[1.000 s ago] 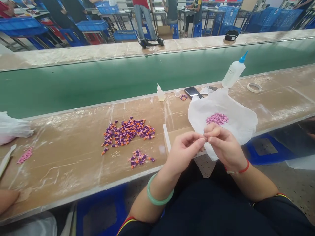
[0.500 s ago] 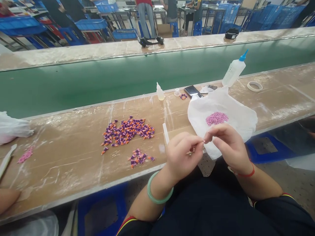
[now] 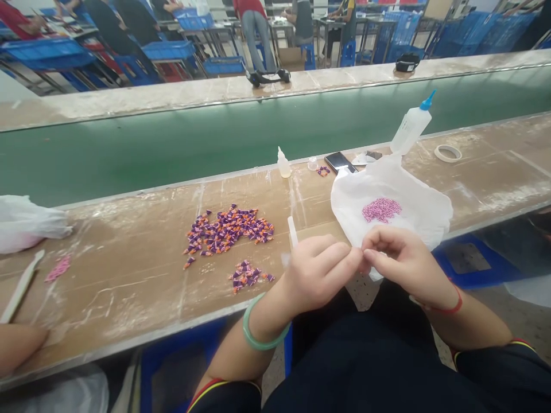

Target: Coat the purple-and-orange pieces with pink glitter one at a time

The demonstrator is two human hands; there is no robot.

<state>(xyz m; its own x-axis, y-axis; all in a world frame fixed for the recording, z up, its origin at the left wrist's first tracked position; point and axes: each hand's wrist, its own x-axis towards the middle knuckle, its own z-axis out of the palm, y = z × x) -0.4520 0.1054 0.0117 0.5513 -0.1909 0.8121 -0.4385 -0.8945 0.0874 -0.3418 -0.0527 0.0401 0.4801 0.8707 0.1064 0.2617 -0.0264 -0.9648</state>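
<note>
My left hand and my right hand meet fingertip to fingertip above the table's near edge. Both are closed in a pinch, and whatever lies between the fingertips is too small or hidden to make out. Just beyond my right hand, a white plastic sheet bears a heap of small pink beads. Left of my hands lies a large pile of small purple and orange pieces, with a smaller group of the same pieces nearer me. A white strip lies by my left hand.
Along the table's far side stand a small dropper bottle, a phone and a large blue-tipped bottle. A tape roll lies at right. Another person's arm rests at lower left, near pink pieces.
My fingertips have closed together more tightly, and the small pale bit that showed between them is now hidden. My forearms have spread slightly apart. The whole view has shifted a little.
</note>
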